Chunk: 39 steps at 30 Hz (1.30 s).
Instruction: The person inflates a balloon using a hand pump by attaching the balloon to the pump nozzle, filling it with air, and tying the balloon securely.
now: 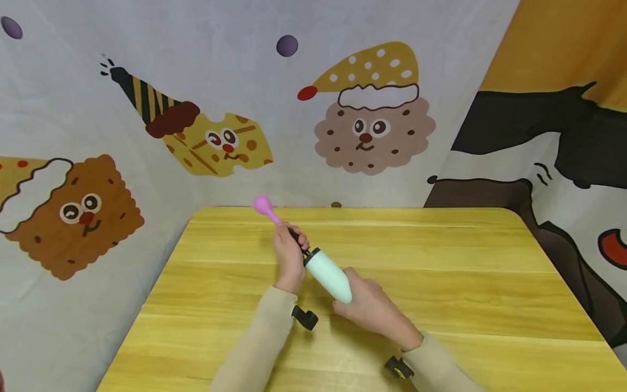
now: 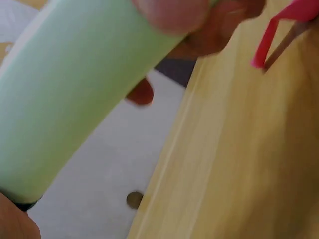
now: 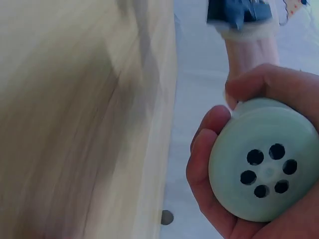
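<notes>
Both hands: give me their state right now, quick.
Left hand: closed, holding the black end piece, with the pink balloon sticking out beyond it.
Right hand: closed, holding the mint-green pump.

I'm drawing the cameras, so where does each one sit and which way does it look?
Head: on the person's head, facing forward and down at the yellow wooden table; left hand, right hand and beige sleeves show.
Left wrist: worn there, facing the side of the mint-green cylindrical pump; fingers show at top and lower left.
Right wrist: worn there, facing the pump's round six-holed end; the right hand and left wrist show.
Both wrist views share the pump and table.
</notes>
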Available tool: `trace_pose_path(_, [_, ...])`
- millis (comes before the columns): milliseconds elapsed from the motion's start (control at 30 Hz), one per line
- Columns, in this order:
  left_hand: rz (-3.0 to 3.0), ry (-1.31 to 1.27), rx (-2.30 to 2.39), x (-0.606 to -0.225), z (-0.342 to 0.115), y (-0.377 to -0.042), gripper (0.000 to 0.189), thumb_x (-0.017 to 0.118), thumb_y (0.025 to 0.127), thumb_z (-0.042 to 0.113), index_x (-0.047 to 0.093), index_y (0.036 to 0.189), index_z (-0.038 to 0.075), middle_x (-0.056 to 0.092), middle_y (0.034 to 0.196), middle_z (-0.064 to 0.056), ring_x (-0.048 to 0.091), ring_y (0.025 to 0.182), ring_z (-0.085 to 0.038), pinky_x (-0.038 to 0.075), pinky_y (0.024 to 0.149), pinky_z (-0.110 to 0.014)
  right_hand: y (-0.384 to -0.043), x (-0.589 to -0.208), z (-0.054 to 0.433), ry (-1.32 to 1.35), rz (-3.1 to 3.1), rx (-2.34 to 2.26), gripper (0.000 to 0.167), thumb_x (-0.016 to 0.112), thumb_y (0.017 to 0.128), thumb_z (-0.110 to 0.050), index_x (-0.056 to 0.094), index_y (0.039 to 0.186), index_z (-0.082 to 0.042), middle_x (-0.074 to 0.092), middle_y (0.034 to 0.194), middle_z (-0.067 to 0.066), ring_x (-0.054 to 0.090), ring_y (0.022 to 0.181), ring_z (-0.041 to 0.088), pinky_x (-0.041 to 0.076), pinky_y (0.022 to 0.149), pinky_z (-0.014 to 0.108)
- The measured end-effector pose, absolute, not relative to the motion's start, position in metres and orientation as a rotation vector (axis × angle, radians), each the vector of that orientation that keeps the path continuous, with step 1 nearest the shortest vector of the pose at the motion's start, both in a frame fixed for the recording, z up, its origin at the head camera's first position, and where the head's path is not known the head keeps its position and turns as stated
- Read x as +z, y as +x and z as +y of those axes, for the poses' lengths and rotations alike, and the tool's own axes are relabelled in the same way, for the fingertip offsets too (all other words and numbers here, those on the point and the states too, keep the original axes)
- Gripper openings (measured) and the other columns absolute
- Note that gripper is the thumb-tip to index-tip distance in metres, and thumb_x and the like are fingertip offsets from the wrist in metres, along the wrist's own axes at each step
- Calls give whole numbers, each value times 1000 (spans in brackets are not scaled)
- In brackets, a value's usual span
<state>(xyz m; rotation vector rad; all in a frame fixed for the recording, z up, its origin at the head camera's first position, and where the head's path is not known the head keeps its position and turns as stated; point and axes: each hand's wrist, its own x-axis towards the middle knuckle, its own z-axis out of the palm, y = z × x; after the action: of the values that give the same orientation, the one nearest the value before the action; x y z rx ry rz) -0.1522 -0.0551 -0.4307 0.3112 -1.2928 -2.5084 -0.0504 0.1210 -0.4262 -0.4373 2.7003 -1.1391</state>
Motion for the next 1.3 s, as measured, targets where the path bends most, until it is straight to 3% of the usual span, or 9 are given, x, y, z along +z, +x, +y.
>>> trace_pose_path(167, [-1191, 405, -2462, -434, -82, -169, 30, 30, 113, 19, 46, 92, 5, 50, 69, 1, 43, 47, -4, 35, 42, -16, -43, -426, 119, -467, 2671, -1109, 56, 81, 84, -22, 55, 129, 1, 66, 91, 6, 59, 67, 15, 51, 53, 31])
trace_pose_path(433, [-1104, 430, -2449, -434, -107, -178, 27, 30, 113, 19, 43, 96, 3, 50, 71, -1, 44, 48, -5, 35, 41, -16, -27, -423, 136, -519, 2658, -1087, 55, 82, 86, -24, 56, 129, 0, 66, 92, -1, 57, 72, 10, 50, 67, 33])
trace_pose_path(667, [-1107, 398, -2457, -432, -99, -170, 29, 30, 115, 24, 44, 95, 8, 50, 72, -1, 43, 48, -4, 36, 41, -16, -22, -424, 143, -502, 2608, -1104, 57, 81, 87, -25, 54, 130, 0, 64, 94, 1, 57, 73, 13, 51, 60, 29])
trace_pose_path(967, [-1208, 296, -2537, -430, -70, -154, 28, 26, 115, 22, 43, 98, 8, 50, 76, -1, 45, 52, -5, 39, 45, -16, -43, -422, 126, -461, 2622, -1132, 57, 82, 84, -20, 54, 128, 3, 63, 90, 7, 59, 69, 17, 52, 54, 32])
trace_pose_path(1300, [-1246, 377, -2528, -436, -73, -153, 26, 29, 113, 20, 46, 96, 8, 51, 73, 1, 44, 50, -5, 38, 45, -16, -52, -419, 111, -451, 2616, -1120, 58, 82, 84, -25, 55, 128, 1, 62, 86, 5, 58, 66, 18, 50, 53, 34])
